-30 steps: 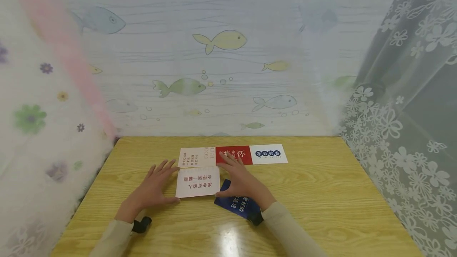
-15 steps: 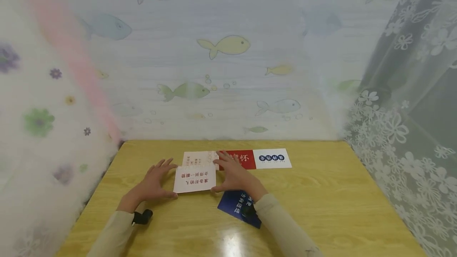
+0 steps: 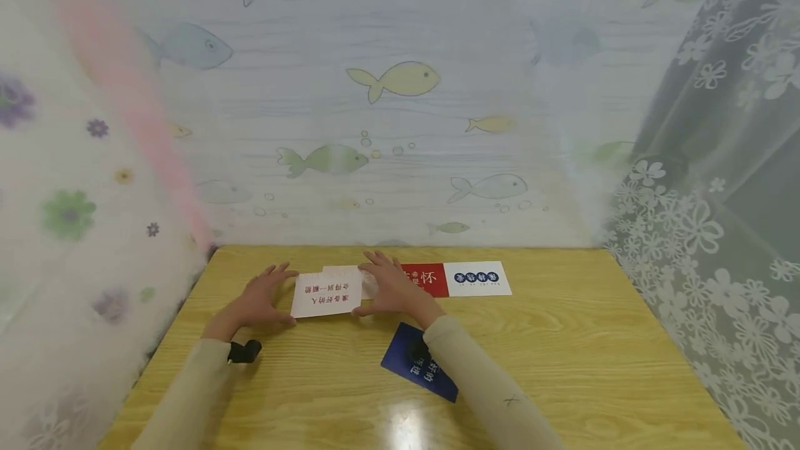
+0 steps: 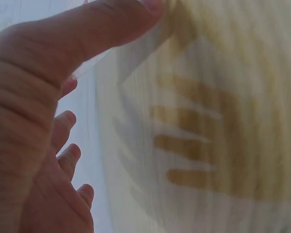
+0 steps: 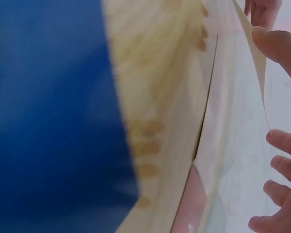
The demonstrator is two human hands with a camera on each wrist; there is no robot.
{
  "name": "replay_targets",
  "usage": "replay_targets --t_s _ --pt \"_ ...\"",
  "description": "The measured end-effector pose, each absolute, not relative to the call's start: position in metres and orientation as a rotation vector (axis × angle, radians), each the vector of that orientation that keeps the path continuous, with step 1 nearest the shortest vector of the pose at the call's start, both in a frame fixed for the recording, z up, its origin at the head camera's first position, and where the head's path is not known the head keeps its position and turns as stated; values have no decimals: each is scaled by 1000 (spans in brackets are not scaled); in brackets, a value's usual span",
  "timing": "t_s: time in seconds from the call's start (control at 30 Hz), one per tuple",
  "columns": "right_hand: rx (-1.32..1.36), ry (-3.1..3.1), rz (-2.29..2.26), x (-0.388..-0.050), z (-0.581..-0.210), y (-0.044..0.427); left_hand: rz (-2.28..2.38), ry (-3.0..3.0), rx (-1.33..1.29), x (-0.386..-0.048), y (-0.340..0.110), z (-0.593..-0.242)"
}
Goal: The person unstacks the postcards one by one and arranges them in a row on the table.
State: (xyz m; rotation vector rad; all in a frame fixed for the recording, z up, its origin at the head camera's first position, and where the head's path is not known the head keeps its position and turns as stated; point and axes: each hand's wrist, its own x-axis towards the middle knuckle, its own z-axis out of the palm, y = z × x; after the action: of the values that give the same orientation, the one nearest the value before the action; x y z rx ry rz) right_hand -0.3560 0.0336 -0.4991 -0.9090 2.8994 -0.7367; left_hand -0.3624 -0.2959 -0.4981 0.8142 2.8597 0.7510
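A pale card (image 3: pixel 327 295) with dark red lettering hangs a little above the table between my two hands, tilted. My left hand (image 3: pixel 255 303) pinches its left side between thumb and index finger, the other fingers spread. My right hand (image 3: pixel 400 287) holds the opposite side likewise; in the right wrist view the card's thin edge (image 5: pixel 256 58) runs from thumb (image 5: pixel 276 46) to index finger. Beneath and behind the held card lies a beige card (image 3: pixel 340 269), mostly covered. In the left wrist view only the thumb (image 4: pixel 87 31), fingertips and shadows on the wood show well.
Beside the beige card, in a row, lie a red card (image 3: pixel 435 282) and a white card (image 3: pixel 478 278) with blue circles. A blue card (image 3: pixel 417 365) lies askew near my right forearm, partly covered by the sleeve. A fish-print curtain (image 3: pixel 400 158) hangs behind the wooden table (image 3: pixel 562 367).
Both hands have lifted the pale card off the table and carried it left and away from me, partly over the beige card. The blue card is more exposed.
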Motion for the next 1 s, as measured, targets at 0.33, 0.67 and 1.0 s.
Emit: replay_targets --t_s 0.33,0.67,1.0 --pt "-909 2889 -669 -384 -502 -2 726 2833 656 -381 -323 -488" --pt "-867 2863 -678 -392 -513 -29 650 2828 606 -390 -342 -491" --pt "-840 2880 -558 -404 -509 -42 670 2783 555 -398 -348 -485"
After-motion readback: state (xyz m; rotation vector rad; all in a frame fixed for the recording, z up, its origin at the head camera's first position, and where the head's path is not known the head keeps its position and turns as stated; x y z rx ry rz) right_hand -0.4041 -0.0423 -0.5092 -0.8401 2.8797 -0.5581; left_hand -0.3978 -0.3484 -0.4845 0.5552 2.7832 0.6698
